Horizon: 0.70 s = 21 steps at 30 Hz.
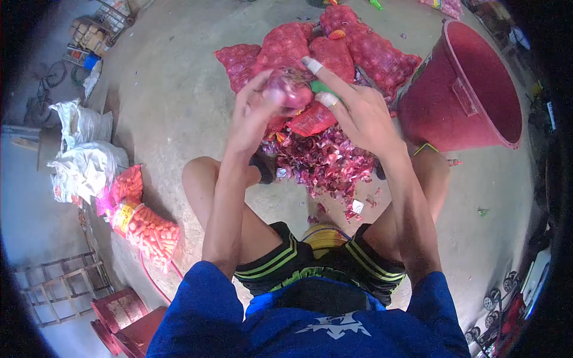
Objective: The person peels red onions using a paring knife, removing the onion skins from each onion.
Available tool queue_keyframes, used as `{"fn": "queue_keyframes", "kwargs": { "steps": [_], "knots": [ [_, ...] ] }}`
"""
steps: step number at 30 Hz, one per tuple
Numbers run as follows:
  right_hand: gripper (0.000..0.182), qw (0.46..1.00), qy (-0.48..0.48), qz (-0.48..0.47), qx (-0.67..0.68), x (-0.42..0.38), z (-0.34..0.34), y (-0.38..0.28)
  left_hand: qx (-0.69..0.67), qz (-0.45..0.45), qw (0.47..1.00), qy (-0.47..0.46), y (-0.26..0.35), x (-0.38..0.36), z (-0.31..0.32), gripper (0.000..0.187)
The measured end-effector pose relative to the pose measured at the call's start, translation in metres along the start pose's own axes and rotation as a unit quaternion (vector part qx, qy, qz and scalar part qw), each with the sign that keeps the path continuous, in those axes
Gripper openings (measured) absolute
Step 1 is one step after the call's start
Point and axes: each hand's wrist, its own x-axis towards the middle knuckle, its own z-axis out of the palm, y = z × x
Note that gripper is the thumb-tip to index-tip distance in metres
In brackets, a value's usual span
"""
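My left hand (250,116) grips a large red onion (289,89), raised over the floor between my knees; its fingers are partly blurred. Beside the onion, my right hand (371,119) is closed around a small green object (325,89), perhaps a handle, most of which is hidden by the fingers. White tape wraps the tips of the right thumb and index finger, and that index finger reaches to the onion's top. Below the hands lies a heap of loose red onion skins (325,158). Red mesh sacks of onions (283,46) lie just beyond.
A big dark red bucket (433,101) leans at the right. On the left stand white sacks (89,164) and a bag of carrots (149,230). Red stools (122,310) are at lower left, with a bicycle (45,98) farther back. A wheeled cart (498,298) sits at lower right.
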Motion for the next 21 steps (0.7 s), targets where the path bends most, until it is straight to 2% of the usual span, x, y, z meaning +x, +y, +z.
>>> {"fn": "queue_keyframes", "kwargs": {
  "steps": [1,3,4,6,7,9,10,12,13,15,18,21],
  "knots": [
    [0.06,1.0,-0.001,-0.002,0.0,0.001,0.0,0.0,0.0,0.002,1.0,0.001,0.001,-0.001,-0.004,0.058],
    [0.059,0.998,0.015,-0.054,0.024,0.003,0.001,0.002,-0.052,-0.048,0.995,-0.067,0.004,-0.003,-0.012,0.06],
    [0.059,0.998,0.016,-0.053,0.023,0.004,-0.002,0.003,-0.052,-0.049,0.995,-0.069,0.004,-0.004,-0.011,0.06],
    [0.055,0.995,-0.04,0.014,0.087,0.006,-0.009,0.003,-0.028,-0.062,0.995,-0.073,0.006,-0.006,-0.009,0.064],
    [0.055,0.995,-0.042,0.013,0.087,0.005,-0.009,0.003,-0.029,-0.062,0.995,-0.071,0.007,-0.007,-0.007,0.064],
    [0.051,0.986,-0.048,0.064,0.143,0.003,-0.006,0.003,-0.159,-0.098,0.98,-0.068,0.008,-0.005,0.001,0.07],
    [0.051,0.987,-0.05,0.062,0.143,0.004,0.0,0.005,-0.159,-0.096,0.98,-0.067,0.004,-0.005,0.004,0.07],
    [0.044,0.976,0.061,-0.006,0.207,0.005,0.014,0.007,-0.117,-0.034,0.992,-0.035,-0.004,-0.004,0.011,0.07],
    [0.044,0.977,0.061,-0.006,0.206,0.004,0.013,0.007,-0.117,-0.033,0.992,-0.035,-0.006,-0.003,0.014,0.07],
    [0.043,0.961,0.025,0.089,0.261,0.004,0.009,0.007,-0.082,0.012,0.996,0.035,-0.009,0.0,0.02,0.065],
    [0.044,0.952,0.052,0.101,0.285,0.006,0.015,0.013,-0.107,0.039,0.993,0.016,-0.01,0.004,0.024,0.058],
    [0.046,0.938,0.094,0.108,0.317,0.012,0.014,0.012,-0.126,0.042,0.991,0.015,-0.009,0.001,0.024,0.06]
  ]
}}
